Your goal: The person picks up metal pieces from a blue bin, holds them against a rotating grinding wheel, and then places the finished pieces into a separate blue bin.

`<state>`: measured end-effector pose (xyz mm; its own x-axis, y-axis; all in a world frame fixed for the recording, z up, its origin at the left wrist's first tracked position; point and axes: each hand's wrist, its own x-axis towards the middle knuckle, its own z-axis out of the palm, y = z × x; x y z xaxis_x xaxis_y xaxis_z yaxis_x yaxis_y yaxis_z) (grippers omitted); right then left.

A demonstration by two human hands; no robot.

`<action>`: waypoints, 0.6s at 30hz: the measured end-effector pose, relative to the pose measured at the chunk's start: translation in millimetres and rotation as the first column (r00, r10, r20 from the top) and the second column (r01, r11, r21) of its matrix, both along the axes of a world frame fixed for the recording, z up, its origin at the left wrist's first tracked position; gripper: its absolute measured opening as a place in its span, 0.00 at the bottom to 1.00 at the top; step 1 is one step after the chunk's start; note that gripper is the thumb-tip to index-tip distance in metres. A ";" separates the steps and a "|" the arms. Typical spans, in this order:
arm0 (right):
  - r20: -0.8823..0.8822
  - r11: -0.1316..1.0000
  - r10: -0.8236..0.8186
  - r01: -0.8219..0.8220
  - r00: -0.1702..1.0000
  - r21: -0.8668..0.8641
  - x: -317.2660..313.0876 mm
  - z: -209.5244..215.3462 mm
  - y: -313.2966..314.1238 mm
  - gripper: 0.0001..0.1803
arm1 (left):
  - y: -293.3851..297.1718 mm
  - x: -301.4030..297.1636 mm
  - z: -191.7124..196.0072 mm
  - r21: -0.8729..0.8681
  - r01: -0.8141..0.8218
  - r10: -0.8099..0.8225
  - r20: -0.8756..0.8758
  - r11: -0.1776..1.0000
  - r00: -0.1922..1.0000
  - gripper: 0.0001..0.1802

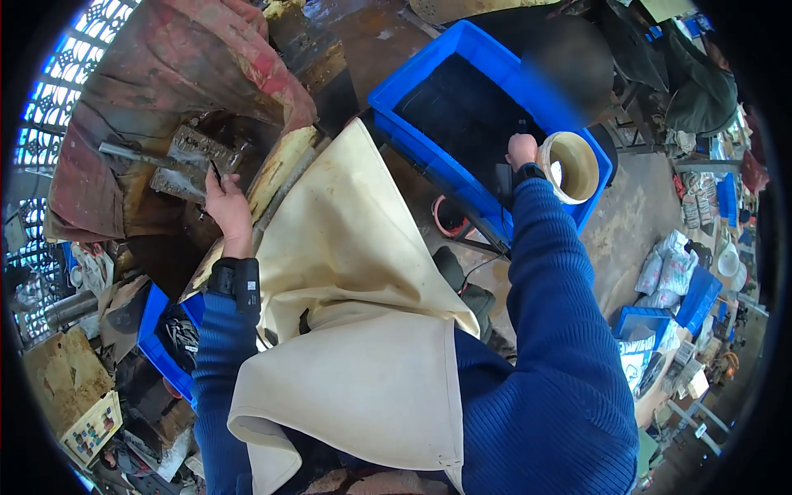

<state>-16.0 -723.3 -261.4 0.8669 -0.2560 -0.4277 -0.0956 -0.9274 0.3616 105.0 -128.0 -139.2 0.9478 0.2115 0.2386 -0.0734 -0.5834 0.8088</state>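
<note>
My left hand (228, 210) pinches a thin dark strip (216, 172) beside a wet metal block (198, 151) with a metal bar (136, 154) across it. Reddish stained cloth (157, 78) hangs around that block. Over on the right, my right hand (521, 152) is closed above a large blue bin (412, 66). A small dark tip shows above its fingers, but I cannot make out what it belongs to. Close beside that hand, a cream bucket (587, 169) stands at the bin's right end, with something pale inside. Dark contents (462, 103) cover the bin's bottom.
A cream apron (346, 223) spreads across my lap toward the cloth-hung machine. At lower left sits a smaller blue bin (157, 346) with metal pieces in it. White sacks (664, 268) and blue trays (643, 322) lie at the right. A red ring-shaped object (450, 216) lies below the large bin.
</note>
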 end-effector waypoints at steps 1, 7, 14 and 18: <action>0.053 0.979 -0.178 0.172 0.983 0.109 3.8 -10.2 -7.4 0.16 | -2.4 2.0 -1.1 0.107 0.000 -0.005 0.042 0.994 0.999 0.20; -0.082 0.142 -0.955 0.684 0.284 0.716 26.9 -75.7 -38.0 0.15 | -10.9 1.5 7.2 0.219 0.009 -0.026 0.074 0.976 0.997 0.18; -0.423 -0.489 -0.867 0.289 -0.264 0.823 37.6 -83.7 -49.2 0.15 | -12.2 -1.4 10.3 0.213 0.012 -0.025 0.057 0.977 0.998 0.19; -0.323 -0.357 -0.930 0.218 -0.177 0.908 33.9 -47.0 -21.5 0.15 | -6.5 -0.9 6.8 0.225 0.028 -0.044 0.067 0.974 0.997 0.18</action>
<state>17.8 -744.7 -308.4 0.2009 -0.7531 -0.6265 -0.5323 0.4530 -0.7152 104.1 -134.5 -132.4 0.9328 0.1111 0.3430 -0.1502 -0.7450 0.6500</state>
